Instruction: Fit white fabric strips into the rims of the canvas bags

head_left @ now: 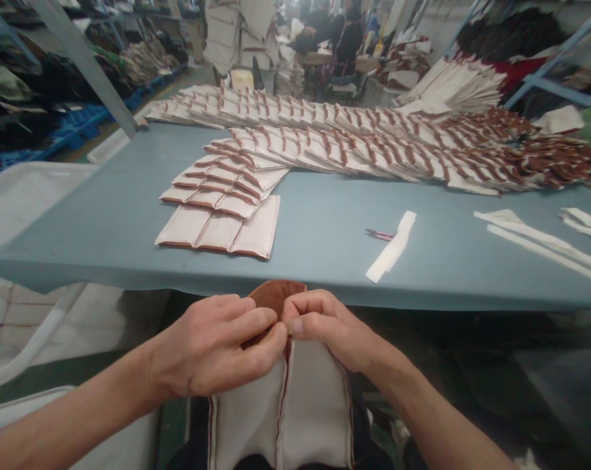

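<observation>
A cream fabric panel (318,405) with brown seams hangs below the table's front edge, over my lap. Its brown upper edge (278,294) curls up behind my fingers. My left hand (227,343) pinches the panel at the top of its middle seam. Close against it, my right hand (325,323) pinches the same spot from the other side, fingertips nearly touching the left ones. What lies between the fingertips is partly hidden. Beyond my hands, a similar flat sewn panel (217,228) lies on the table, cream with brown edging and dividing seams.
Long overlapping rows of sewn panels (319,147) cover the far side of the blue table (319,215). Small thread snips (379,234) lie partly under a white strip (393,248). More white strips (545,238) rest at right. A white plastic chair (36,189) stands at left.
</observation>
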Action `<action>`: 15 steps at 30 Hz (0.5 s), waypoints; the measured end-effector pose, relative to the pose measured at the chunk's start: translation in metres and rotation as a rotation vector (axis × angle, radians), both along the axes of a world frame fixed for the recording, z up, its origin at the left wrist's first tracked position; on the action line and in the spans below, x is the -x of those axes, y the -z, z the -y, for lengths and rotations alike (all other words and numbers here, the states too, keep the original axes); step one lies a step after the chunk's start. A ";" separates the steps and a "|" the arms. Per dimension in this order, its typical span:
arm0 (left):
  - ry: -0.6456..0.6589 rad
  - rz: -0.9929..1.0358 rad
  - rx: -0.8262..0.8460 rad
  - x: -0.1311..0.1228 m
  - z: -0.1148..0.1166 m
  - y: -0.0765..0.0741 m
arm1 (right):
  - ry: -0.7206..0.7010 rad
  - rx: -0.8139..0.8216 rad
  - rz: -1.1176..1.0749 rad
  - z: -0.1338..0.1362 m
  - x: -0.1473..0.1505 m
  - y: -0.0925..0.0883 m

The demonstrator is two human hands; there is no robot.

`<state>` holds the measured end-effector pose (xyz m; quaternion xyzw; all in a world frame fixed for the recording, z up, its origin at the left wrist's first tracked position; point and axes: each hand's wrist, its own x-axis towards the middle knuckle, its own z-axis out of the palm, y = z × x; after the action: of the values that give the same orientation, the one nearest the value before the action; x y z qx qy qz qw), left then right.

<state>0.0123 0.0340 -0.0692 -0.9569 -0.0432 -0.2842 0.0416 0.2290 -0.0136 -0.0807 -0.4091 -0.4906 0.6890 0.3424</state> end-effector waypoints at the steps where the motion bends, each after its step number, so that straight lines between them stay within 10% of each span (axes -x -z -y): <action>1: 0.008 -0.007 0.057 0.000 0.001 0.001 | 0.000 -0.029 0.035 0.001 0.000 0.001; 9: -0.118 -0.165 0.821 -0.001 0.001 -0.031 | 0.087 -0.719 0.420 0.011 -0.010 -0.005; 15: -0.095 -0.215 0.497 -0.009 -0.005 -0.025 | 0.052 -0.876 0.503 0.015 -0.015 -0.008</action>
<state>0.0213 0.0390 -0.0440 -0.9593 -0.1518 -0.1595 -0.1768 0.2441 -0.0286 -0.0724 -0.3925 -0.7906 0.2899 0.3698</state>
